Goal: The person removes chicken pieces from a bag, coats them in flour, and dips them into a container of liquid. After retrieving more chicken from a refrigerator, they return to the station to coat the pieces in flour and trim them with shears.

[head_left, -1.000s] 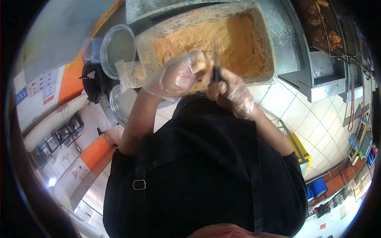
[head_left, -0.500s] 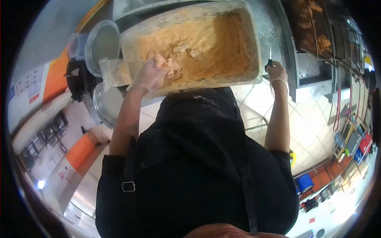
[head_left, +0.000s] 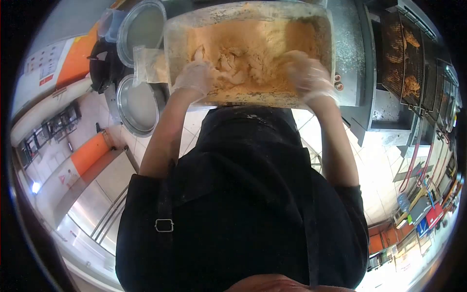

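A large rectangular tub holds orange-tan breading flour. Several pale raw pieces, apparently chicken, lie in it, partly coated. My left hand, in a clear glove, is over the tub's left part beside the pieces. Its fingers look apart, with nothing gripped. My right hand, also gloved, is over the right part of the flour. Motion smears its fingers, so their pose and anything in them cannot be made out.
Left of the tub are a clear bag, two round metal-rimmed containers and a black container. A metal counter adjoins the tub's right side, with small reddish-white round things there. Farther right, wire baskets hold browned food.
My left hand has let go of the chicken, which now lies spread in the flour. My right hand has moved left into the tub; the black-handled tool it held is no longer visible.
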Tool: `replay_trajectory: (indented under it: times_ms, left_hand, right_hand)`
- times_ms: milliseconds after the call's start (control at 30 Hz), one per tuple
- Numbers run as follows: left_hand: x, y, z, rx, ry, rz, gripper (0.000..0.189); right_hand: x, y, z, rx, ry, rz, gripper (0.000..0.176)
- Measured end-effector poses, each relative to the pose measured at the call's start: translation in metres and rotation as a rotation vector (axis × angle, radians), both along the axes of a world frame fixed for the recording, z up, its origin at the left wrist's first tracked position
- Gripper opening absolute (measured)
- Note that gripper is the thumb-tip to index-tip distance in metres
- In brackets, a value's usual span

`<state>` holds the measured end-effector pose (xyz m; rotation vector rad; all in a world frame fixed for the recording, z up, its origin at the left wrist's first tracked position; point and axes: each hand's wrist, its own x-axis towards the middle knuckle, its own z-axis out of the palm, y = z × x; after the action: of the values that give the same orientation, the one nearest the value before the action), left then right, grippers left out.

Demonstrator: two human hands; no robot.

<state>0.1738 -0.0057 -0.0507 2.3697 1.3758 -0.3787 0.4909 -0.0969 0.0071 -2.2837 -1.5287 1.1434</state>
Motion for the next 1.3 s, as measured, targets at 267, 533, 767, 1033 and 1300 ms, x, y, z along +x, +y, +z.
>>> replay_trajectory:
  times_ms: [267,533,767,1033,1300]
  left_hand:
    - [0.014,0.002,-0.024,-0.365,0.118,0.298,0.052]
    - [0.003,0.010,-0.006,-0.648,0.029,0.179,0.054]
    - [-0.013,0.002,-0.072,-0.526,0.133,0.126,0.043]
    - [0.003,0.005,-0.068,-0.655,-0.047,0.235,0.040]
    - [0.006,0.013,-0.037,-0.653,0.112,0.000,0.037]
  right_hand:
    - [-0.084,0.034,-0.093,-0.399,-0.031,0.389,0.045]
    - [-0.110,0.045,-0.126,-0.577,0.045,0.546,0.047]
    - [-0.144,0.044,-0.144,-0.348,-0.063,0.650,0.047]
    - [-0.148,0.049,-0.114,-0.298,0.060,0.316,0.081]
    - [-0.116,0.065,-0.116,-0.403,0.346,0.611,0.061]
